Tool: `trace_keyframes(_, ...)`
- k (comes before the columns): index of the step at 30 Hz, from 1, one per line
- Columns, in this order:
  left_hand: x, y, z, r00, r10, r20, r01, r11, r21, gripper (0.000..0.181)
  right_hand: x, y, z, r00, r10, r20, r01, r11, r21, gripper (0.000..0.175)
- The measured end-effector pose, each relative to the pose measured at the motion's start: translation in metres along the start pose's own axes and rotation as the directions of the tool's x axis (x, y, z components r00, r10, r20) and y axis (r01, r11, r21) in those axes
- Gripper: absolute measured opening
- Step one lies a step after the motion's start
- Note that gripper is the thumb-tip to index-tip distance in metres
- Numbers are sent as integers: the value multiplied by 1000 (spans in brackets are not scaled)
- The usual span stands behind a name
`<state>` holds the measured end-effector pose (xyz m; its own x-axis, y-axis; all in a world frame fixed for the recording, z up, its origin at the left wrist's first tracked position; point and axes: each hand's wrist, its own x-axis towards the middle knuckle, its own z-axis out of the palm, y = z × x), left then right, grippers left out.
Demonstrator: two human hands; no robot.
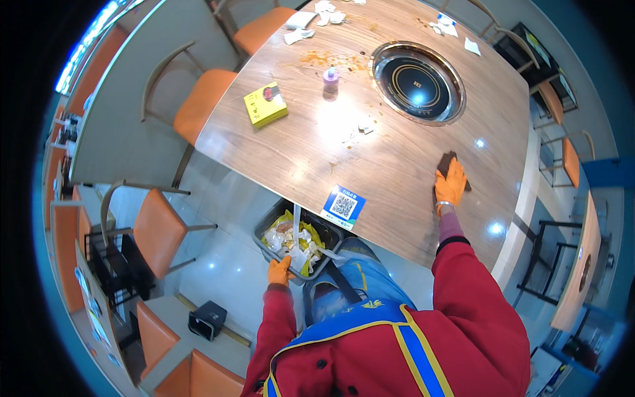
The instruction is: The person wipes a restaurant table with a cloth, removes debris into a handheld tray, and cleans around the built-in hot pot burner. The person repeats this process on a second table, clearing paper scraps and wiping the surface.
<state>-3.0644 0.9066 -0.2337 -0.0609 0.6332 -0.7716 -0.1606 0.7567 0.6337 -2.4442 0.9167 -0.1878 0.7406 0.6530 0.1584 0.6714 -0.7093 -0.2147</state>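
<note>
My right hand [452, 179], in an orange glove, presses a dark brown cloth [447, 161] flat on the right part of the wood-grain table [397, 198]. In an orange glove too, my left hand [281, 272] grips the near left rim of a grey bin [260, 237] below the table's edge. Crumpled plastic and yellow wrappers [308, 248] fill the bin. A round induction cooker [417, 84] with a metal ring is set into the table. Orange-brown stains [332, 60] and food scraps [365, 127] lie on the tabletop.
A yellow box [266, 105] and a small purple-topped bottle [331, 83] stand on the table's left part. Used tissues [325, 14] lie at the far side. A blue card [344, 207] with a printed code lies at the near edge. Orange chairs [159, 232] stand on the left.
</note>
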Motion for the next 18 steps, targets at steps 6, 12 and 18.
trace_keyframes(6, 15, 34, -3, 999, -36, 5, 35, 993, 114, 26, 92, -101, 38, 927, -355, -124, 372, 913, 169, 82)
trace_keyframes(12, 1, 76, 10, 994, -104, -39, 111, 963, 245, 29, 131, -256, 58, 767, -582, -272, 641, 668, 377, 72)
trace_keyframes(18, -4, 91, 15, 995, -99, -15, 100, 969, 228, 26, -13, -304, 18, 667, -735, -125, 679, 530, 507, 55)
